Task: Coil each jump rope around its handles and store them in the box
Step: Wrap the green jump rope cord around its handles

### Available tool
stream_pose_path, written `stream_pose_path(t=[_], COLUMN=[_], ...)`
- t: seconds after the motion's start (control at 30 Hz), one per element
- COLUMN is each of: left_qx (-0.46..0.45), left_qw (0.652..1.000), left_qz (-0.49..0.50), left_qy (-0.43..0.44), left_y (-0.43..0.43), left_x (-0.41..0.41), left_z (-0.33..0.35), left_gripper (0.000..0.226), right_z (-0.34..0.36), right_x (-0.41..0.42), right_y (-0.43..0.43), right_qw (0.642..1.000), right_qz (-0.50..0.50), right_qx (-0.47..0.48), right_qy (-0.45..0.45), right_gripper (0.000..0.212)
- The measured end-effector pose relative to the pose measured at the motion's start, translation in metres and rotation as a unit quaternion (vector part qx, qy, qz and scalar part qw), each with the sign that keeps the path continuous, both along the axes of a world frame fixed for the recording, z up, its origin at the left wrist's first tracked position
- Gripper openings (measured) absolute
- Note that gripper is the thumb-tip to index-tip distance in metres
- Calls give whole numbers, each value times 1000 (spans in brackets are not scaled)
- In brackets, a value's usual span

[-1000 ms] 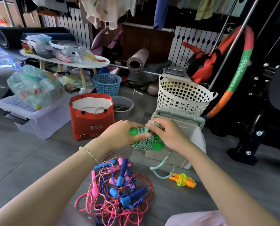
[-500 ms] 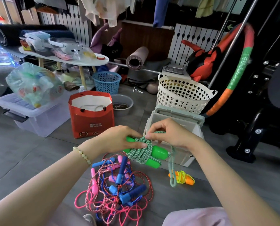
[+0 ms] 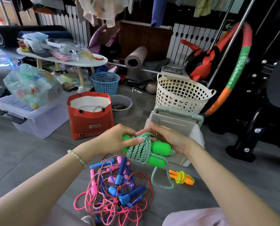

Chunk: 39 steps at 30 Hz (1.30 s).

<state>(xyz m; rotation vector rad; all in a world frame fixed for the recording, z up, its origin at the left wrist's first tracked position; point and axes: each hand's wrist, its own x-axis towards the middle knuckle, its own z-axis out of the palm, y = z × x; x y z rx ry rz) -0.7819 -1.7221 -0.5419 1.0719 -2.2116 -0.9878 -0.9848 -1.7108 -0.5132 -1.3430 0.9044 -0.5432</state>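
Coiling green rope (image 3: pixel 140 151): left hand (image 3: pixel 113 141) clamped on handles (image 3: pixel 160 147), right hand (image 3: pixel 171 138) pinching rope. Next, winding up loose loop (image 3: pixel 162 185).

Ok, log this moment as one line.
step: coiling | left hand: grips green handles | right hand: pinches green cord at wraps | loose tail: hangs down | orange rope: coiled, on floor | pink-blue ropes: tangled pile

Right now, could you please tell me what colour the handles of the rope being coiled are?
Bright green; the handles show best in the head view.
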Motion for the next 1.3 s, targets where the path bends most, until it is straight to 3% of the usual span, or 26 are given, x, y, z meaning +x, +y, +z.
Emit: stream_pose_path(t=[0.13, 0.27, 0.37, 0.5, 0.57, 0.67, 0.73, 0.83, 0.9, 1.0, 1.07, 1.13, 1.2, 1.3], left_qx=[79, 123, 138, 126, 95, 75, 63, 50, 57, 60, 52, 10, -16, -62], left_qw=[995, 986, 974, 950, 948, 951, 952, 950, 943, 919, 898, 901, 906, 930], left_qz=[-13, 30, 74, 154, 180, 195, 194, 187, 206, 276, 334, 373, 394, 354], left_qy=[57, 111, 165, 242, 244, 229, 230, 247, 256, 276, 280, 223, 155, 76], left_y=[5, 3, 2, -6, -9, -7, -7, -5, -5, -16, -28, -37, -41, -40], left_x=[-2, -5, -7, -7, -9, -19, -24, -29, -31, -28, -18, -4, 6, 7], left_z=[5, 7, 11, 15, 15, 14, 13, 16, 16, 9, 0, -10, -16, -14], left_gripper=[50, 49, 31, 32, 33, 31, 31, 27, 22, 23, 29, 44, 61, 50], right_z=[0, -4, -15, -15, -13, -17, -20, -19, -21, -32, -39, -41, -32, -17], right_x=[1, 11, 17, 17, 19, 29, 34, 34, 34, 38, 41, 44, 49, 47], right_y=[1, 3, -3, -8, -7, -6, -7, -10, -10, -9, -4, 3, 9, 5], right_qw=[1000, 976, 965, 956, 973, 971, 958, 951, 957, 962, 929, 867, 840, 844], right_qz=[15, -26, -45, -56, -99, -217, -269, -293, -278, -207, -119, -46, -41, -78], right_qx=[25, 169, 146, 109, 40, -51, -56, -53, -56, -140, -244, -314, -363, -424], right_qy=[10, -134, -213, -265, -206, -87, -78, -86, -55, 109, 252, 383, 401, 320], right_gripper=[53, 55, 66, 86, 79, 39, 27, 26, 33, 46, 38, 32, 32, 28])
